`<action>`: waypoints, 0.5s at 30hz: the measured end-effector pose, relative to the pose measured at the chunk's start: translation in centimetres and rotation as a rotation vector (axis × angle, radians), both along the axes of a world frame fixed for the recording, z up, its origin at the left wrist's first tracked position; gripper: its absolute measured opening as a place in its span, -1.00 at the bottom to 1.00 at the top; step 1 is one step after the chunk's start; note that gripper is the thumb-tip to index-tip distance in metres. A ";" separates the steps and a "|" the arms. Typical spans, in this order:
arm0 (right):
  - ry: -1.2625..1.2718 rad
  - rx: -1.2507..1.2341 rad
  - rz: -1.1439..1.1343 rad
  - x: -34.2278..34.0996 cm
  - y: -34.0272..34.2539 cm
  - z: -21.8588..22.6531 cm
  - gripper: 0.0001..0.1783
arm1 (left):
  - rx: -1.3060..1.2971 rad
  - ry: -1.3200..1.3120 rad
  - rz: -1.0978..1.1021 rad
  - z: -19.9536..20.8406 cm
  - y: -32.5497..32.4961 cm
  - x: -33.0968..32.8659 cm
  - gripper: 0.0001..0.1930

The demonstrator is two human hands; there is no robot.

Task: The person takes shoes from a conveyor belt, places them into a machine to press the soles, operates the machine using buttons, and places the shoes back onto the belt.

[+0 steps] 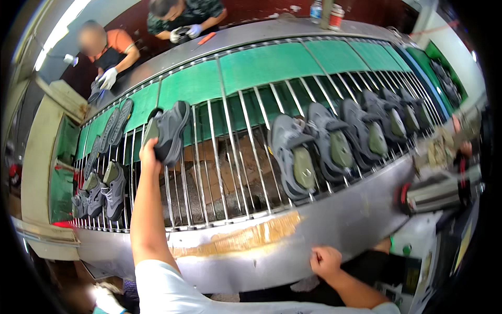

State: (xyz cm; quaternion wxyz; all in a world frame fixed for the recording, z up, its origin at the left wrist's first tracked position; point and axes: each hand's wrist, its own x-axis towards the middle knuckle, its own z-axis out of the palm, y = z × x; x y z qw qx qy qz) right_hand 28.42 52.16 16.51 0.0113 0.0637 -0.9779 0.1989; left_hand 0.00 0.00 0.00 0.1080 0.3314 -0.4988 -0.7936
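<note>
Stretched out over the metal rollers, my left hand (149,152) is closed on a grey shoe (172,131) with a dark sole, held up and tilted. A green insole shows on its left side; whether a second shoe is pressed against it I cannot tell. My right hand (325,260) is curled into a fist by the near metal edge, with nothing visible in it. To the right, a row of grey shoes (289,154) with green insoles lies on the rollers. Several more grey shoes (115,191) sit at the left end.
Beyond the rollers (230,157) runs a green belt (251,70), with dark soles (121,123) at its left. A metal ledge (261,261) patched with brown tape borders my side. Two people in gloves work across the line. A grey machine part (439,193) juts in at right.
</note>
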 end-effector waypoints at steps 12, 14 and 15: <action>0.245 -0.721 -0.338 13.5 -3.0 -4.2 -0.89 | 0.521 0.229 -0.014 14.5 11.3 35.2 -0.37; 0.322 -0.677 -0.422 17.6 0.2 -4.4 -0.88 | 0.618 0.203 -0.148 15.1 15.8 37.5 -0.38; 0.332 -0.693 -0.482 19.3 1.8 -4.6 -0.88 | 0.710 0.223 -0.271 15.3 17.6 38.1 -0.41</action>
